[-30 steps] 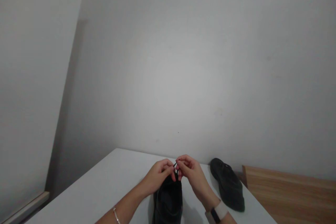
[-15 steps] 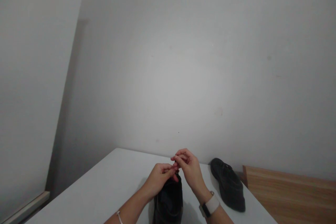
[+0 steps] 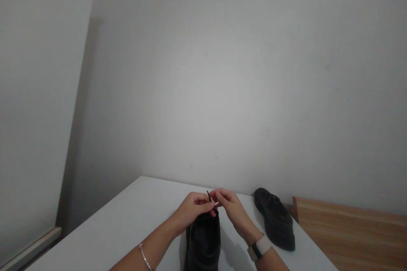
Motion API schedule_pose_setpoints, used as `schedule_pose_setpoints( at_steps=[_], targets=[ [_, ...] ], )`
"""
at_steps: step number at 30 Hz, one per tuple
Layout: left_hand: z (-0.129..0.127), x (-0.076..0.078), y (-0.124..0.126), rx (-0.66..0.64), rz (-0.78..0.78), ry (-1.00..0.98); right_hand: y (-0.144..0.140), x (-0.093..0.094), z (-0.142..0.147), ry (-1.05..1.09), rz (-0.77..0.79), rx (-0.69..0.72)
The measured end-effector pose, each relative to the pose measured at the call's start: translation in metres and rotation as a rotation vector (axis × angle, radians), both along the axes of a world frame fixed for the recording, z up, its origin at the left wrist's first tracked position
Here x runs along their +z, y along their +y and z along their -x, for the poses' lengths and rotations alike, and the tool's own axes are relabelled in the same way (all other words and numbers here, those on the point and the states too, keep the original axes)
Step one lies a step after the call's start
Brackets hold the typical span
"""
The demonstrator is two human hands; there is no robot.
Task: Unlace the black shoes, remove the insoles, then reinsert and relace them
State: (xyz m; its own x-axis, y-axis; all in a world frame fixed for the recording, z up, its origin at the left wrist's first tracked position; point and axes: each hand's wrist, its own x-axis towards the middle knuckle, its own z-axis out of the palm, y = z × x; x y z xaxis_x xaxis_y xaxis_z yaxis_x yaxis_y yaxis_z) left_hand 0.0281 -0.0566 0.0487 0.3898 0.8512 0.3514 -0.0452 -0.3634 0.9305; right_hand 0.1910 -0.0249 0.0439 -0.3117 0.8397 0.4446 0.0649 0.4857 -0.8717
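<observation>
A black shoe [image 3: 203, 243] stands on the white table [image 3: 133, 224] right in front of me, its toe pointing away. My left hand [image 3: 192, 209] and my right hand [image 3: 231, 207] meet above the shoe's front, each pinching the thin black shoelace [image 3: 209, 197], whose tip sticks up between the fingers. A bracelet circles my left wrist and a pale-strapped watch sits on my right wrist. The lace's lower part is hidden behind my fingers.
A second black shoe [image 3: 275, 219] lies on the table to the right, near the wall. A wooden surface [image 3: 346, 230] adjoins the table on the right. A plain grey wall [image 3: 222, 93] rises close behind the table.
My right hand rose above the left half a second ago and has come back down level with it. The lace tip now sticks up between the fingers.
</observation>
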Motion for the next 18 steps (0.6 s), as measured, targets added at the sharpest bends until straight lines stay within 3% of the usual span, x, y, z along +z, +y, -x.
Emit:
schedule_pose_setpoints(
  at_steps=[4, 9, 12, 14, 18],
  targets=[
    [0.005, 0.005, -0.003, 0.060, -0.126, 0.192, -0.005, 0.002, -0.001, -0.014, 0.039, 0.128],
    [0.007, 0.010, -0.012, 0.354, -0.694, 0.597, -0.016, 0.010, 0.001, -0.028, 0.043, 0.205],
    [0.006, 0.006, -0.013, 0.398, -0.946, 0.783, -0.017, 0.007, 0.001, -0.031, 0.053, 0.263],
    [0.005, 0.001, -0.014, 0.427, -1.011, 0.845, -0.016, 0.003, 0.001, -0.012, 0.061, 0.245],
    [0.005, -0.002, -0.018, 0.517, -0.979, 0.820, -0.015, 0.000, -0.004, 0.049, 0.081, 0.139]
  ],
)
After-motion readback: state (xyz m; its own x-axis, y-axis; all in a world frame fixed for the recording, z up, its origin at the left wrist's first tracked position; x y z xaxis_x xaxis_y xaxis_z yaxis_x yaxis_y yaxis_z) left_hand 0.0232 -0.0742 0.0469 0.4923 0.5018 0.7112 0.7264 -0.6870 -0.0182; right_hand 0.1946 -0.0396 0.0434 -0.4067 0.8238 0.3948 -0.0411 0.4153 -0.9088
